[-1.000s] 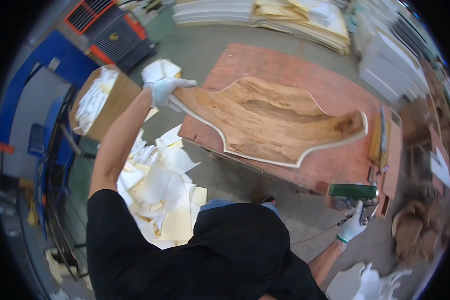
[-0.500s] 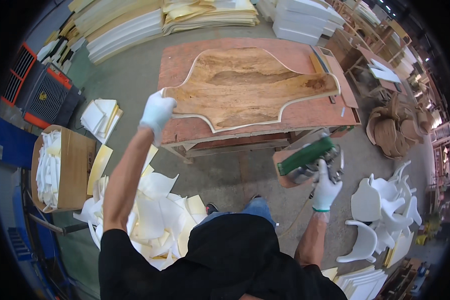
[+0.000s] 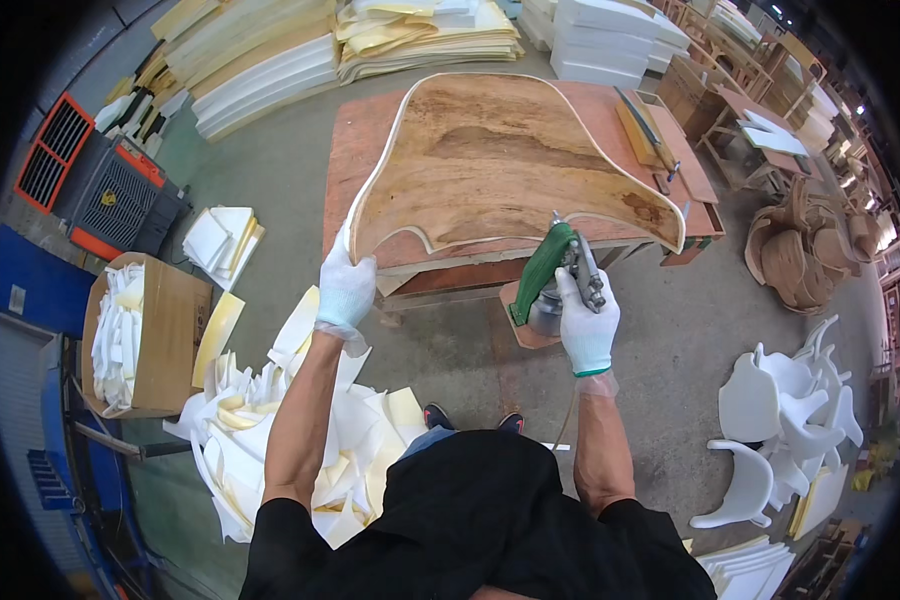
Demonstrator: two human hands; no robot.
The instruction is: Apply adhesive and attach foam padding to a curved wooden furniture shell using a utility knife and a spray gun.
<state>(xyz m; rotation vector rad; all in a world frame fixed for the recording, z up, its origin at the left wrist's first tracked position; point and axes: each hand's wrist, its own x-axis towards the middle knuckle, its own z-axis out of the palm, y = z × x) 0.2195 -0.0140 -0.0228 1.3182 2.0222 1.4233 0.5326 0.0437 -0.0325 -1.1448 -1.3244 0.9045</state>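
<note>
A curved wooden shell (image 3: 490,150) with a pale rim leans tilted over the reddish table (image 3: 345,130). My gloved left hand (image 3: 347,285) is closed on its near left corner. In my gloved right hand (image 3: 587,325) is a spray gun (image 3: 588,275) with a metal cup (image 3: 546,312) below and a long green piece along its left side. The gun's tip is close to the shell's near edge. A flat brown piece (image 3: 538,338) shows beneath the cup; whether it is joined to the gun I cannot tell. A thin hose runs down past my right wrist.
Foam offcuts (image 3: 360,430) are heaped on the floor at left, beside a cardboard box (image 3: 165,350) of white scraps. White chair shells (image 3: 785,420) and brown wooden shells (image 3: 800,245) lie at right. Foam sheets (image 3: 270,80) are stacked behind the table. A long tool (image 3: 642,125) lies on its right side.
The shell's far edge has risen, and its near left corner has come toward me with my left hand. My right hand has brought the spray gun left and up to the shell's near edge.
</note>
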